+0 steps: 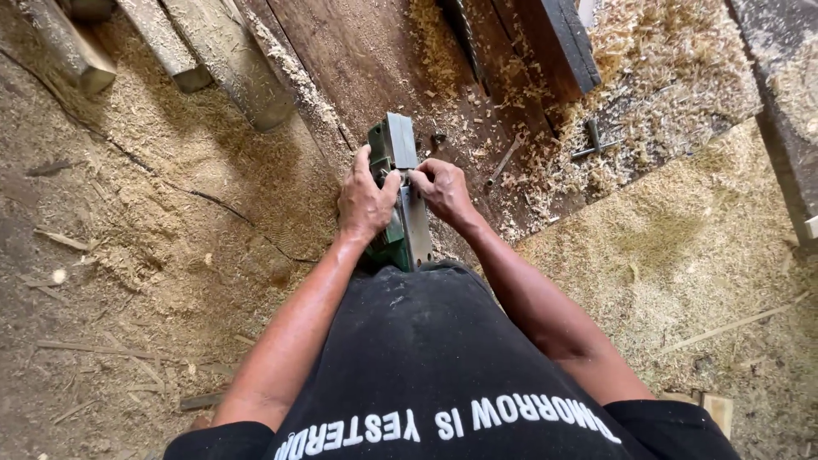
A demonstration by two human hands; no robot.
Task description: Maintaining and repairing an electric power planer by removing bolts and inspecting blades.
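Observation:
A green electric hand planer (400, 145) with a grey metal base lies upside down at the edge of a dark wooden bench (366, 60). My left hand (365, 203) grips its left side, thumb up along the body. My right hand (443, 189) has its fingertips pinched at the middle of the base, where the blade drum sits. Whether something small is between those fingers I cannot tell.
A metal wrench (504, 158) and a T-shaped key (591, 143) lie on the bench amid wood shavings. Sawn timbers (230, 68) lean at the upper left. Sawdust covers the floor (153, 255), and a thin dark cord (204, 198) runs across it.

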